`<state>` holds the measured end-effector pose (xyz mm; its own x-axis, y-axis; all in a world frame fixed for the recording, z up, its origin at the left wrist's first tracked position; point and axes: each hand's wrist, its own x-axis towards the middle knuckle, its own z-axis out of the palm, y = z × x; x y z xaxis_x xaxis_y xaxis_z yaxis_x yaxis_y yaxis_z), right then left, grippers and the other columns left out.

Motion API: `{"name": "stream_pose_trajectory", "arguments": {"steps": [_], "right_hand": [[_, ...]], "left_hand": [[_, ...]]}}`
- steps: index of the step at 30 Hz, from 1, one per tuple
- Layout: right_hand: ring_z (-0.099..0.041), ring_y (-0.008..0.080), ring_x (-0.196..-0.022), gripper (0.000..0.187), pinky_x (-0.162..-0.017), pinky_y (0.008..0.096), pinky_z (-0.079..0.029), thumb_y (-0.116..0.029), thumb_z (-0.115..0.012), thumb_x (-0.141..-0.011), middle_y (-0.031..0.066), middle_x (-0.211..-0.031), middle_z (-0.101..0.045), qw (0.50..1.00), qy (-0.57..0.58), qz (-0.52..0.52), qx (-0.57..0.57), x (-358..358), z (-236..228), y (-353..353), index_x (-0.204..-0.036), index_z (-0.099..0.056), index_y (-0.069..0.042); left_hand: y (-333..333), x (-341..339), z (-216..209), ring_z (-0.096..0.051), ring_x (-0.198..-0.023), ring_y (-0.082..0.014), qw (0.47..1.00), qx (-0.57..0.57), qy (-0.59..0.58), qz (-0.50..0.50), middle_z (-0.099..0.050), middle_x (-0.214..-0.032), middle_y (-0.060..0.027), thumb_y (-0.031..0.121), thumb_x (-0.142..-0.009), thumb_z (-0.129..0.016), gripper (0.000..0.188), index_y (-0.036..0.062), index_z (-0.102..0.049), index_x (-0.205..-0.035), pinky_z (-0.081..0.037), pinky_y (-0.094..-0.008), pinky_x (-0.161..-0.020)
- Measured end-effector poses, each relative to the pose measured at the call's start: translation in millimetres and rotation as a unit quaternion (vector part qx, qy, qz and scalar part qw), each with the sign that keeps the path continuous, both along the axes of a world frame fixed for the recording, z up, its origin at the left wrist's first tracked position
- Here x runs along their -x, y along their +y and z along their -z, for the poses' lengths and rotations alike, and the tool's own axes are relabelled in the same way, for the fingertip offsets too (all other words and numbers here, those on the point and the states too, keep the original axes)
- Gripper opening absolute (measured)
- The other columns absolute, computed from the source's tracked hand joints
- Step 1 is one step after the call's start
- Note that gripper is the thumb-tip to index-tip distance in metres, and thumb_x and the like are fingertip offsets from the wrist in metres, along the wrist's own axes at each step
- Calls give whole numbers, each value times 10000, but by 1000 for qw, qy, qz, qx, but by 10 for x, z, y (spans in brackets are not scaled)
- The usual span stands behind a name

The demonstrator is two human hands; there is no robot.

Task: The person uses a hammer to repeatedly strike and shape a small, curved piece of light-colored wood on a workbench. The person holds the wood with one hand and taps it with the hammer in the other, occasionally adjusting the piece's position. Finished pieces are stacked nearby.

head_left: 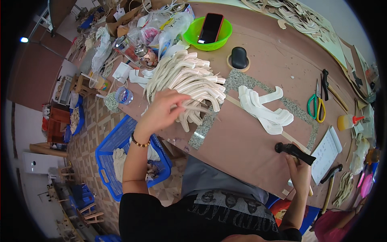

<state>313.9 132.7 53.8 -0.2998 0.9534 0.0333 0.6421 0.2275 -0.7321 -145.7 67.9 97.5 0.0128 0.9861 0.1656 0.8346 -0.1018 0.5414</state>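
Observation:
My left hand (161, 111) is closed at the near edge of a thick heap of cream, curved strips (189, 76). Between its fingers is a thin, pale strip (200, 108), smeared by motion. Over the right part of the table my right hand (299, 169) grips a hammer (296, 152) with a black head; part of its handle is hidden by the hand. A small stack of white curved strips (266, 115) lies crossed on the brown board (238, 139) between my two hands.
Scissors (319, 105), another hammer (331, 173), a yellow glue bottle (347, 123) and a written sheet (327, 151) lie on the right. Behind are a green bowl (223, 41) with a phone (211, 28) and a black oval object (239, 57). A blue basket (117, 139) stands lower left.

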Motion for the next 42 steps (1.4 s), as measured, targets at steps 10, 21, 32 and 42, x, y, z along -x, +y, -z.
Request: {"name": "stream_pose_trajectory", "arguments": {"steps": [10, 21, 32, 42], "right_hand": [[-640, 145, -928, 387, -857, 308, -518, -110, -741, -928, 113, -1037, -723, 995, -11, 20, 94, 29, -129, 8, -1284, -662, 21], [-719, 352, -861, 373, -765, 394, -559, -126, -753, -895, 169, -984, -740, 1000, -22, -17, 0, 75, -180, 24, -1248, -674, -36], [-725, 294, -1001, 463, -877, 371, -551, -171, -788, -870, 177, -1115, -737, 996, 44, -31, 65, 61, -179, 157, -1289, -671, -14], [-692, 329, -1074, 370, -963, 407, -522, -214, -745, -877, 168, -1229, -706, 965, 7, -181, 190, 381, -199, 811, -1220, -715, -77]], "left_hand": [[142, 602, 120, -594, -878, -188, 984, 54, -117, -119, -620, -879, -34, 123, -836, -804, 171, 58, -707, -962, -460, -327, -780], [735, -1006, 381, -596, -1055, -296, 987, -138, -47, 73, -630, -1052, -99, 67, -817, -793, 226, 30, -702, -1021, -473, -413, -932], [1442, -1905, 875, -633, -807, -340, 981, -64, -63, 169, -652, -859, -139, 146, -856, -762, 220, 6, -601, -911, -479, -434, -727], [1537, -1617, 538, -613, -770, -123, 947, 209, -185, 159, -667, -861, -35, 199, -1057, -578, 198, 22, -534, -981, -472, -337, -662]]}}
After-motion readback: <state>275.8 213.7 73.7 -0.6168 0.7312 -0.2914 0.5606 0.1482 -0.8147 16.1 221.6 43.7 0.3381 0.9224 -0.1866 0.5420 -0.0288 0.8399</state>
